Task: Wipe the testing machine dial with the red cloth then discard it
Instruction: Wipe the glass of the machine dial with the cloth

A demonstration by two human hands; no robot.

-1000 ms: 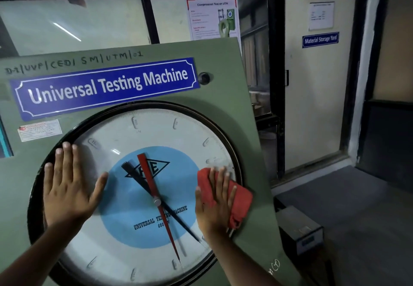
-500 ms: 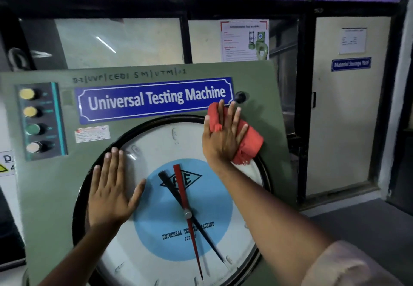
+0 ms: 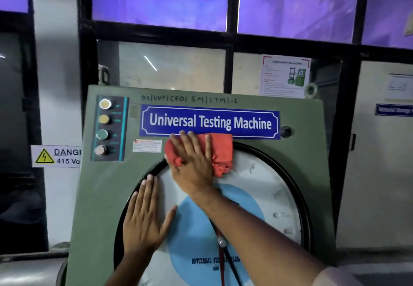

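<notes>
The round white dial with a blue centre and a black rim fills the front of the green testing machine. My right hand lies flat on the red cloth, pressing it against the top of the dial, just under the blue nameplate. My left hand rests flat with spread fingers on the dial's left side, holding nothing. My right forearm crosses the dial and hides part of the red and black needles.
A strip of several round buttons sits at the machine's upper left. A yellow danger sign hangs on the wall to the left. Dark window frames and a paper notice stand behind the machine.
My right hand has slid the red cloth from the dial's right side up along the rim to the top, then leftward. My left hand has stayed flat on the dial's left side.
</notes>
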